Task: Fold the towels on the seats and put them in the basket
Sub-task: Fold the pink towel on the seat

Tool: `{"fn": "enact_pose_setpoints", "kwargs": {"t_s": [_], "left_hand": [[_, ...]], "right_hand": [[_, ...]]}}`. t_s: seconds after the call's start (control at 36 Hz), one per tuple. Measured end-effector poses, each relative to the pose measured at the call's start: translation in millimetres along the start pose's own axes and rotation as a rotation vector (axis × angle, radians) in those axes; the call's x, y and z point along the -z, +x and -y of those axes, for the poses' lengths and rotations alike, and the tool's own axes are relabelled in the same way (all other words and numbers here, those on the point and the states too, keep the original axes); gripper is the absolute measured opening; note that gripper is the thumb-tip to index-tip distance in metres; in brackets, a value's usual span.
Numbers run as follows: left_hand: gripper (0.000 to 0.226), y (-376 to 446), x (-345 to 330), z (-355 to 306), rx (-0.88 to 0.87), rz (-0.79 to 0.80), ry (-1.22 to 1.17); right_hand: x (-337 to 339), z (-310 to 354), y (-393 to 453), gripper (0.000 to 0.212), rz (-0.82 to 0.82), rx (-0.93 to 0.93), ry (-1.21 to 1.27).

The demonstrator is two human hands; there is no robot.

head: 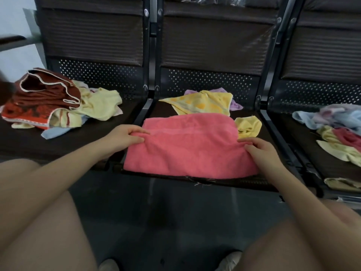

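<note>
A pink towel lies folded flat on the middle seat, its near edge along the seat's front. My left hand pinches the towel's left edge between thumb and fingers. At the right edge, my right hand holds the cloth with curled fingers. Behind the pink towel lie a yellow patterned towel, a lilac one and a small yellow one. No basket is in view.
The left seat holds a heap of red-brown, pale yellow and light blue towels. A pile of blue, yellow and red towels covers the right seat. Black metal armrest bars separate the seats. My knees are at the bottom.
</note>
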State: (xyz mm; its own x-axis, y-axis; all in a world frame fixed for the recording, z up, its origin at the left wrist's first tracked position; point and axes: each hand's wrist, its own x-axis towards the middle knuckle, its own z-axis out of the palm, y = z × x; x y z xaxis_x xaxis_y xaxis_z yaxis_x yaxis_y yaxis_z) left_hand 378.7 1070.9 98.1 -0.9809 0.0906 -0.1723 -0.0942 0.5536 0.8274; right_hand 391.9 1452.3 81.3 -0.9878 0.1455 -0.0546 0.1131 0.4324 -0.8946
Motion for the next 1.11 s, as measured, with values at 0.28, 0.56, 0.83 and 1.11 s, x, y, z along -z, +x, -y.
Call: {"fn": "enact_pose_setpoints", "kwargs": {"t_s": [0.28,0.56,0.83,1.11], "left_hand": [[0.027,39.0,14.9,-23.3,-0.025,-0.266,-0.182],[0.028,86.8,8.0,-27.6,-0.035,-0.335,-0.100],[0.031,120.0,0.8,-3.6,0.033,-0.241,0.090],[0.028,140.2,7.4,-1.2,-0.090,-0.486,0.103]], "right_hand": [[-1.8,47.0,43.3,0.030,-0.194,0.101,-0.097],[-10.9,63.4,105.2,0.029,-0.139,0.081,-0.289],[-30.4,22.2,151.5,0.034,-0.158,-0.062,-0.219],[-26.4,10.9,164.4,0.028,-0.214,-0.025,0.007]]}}
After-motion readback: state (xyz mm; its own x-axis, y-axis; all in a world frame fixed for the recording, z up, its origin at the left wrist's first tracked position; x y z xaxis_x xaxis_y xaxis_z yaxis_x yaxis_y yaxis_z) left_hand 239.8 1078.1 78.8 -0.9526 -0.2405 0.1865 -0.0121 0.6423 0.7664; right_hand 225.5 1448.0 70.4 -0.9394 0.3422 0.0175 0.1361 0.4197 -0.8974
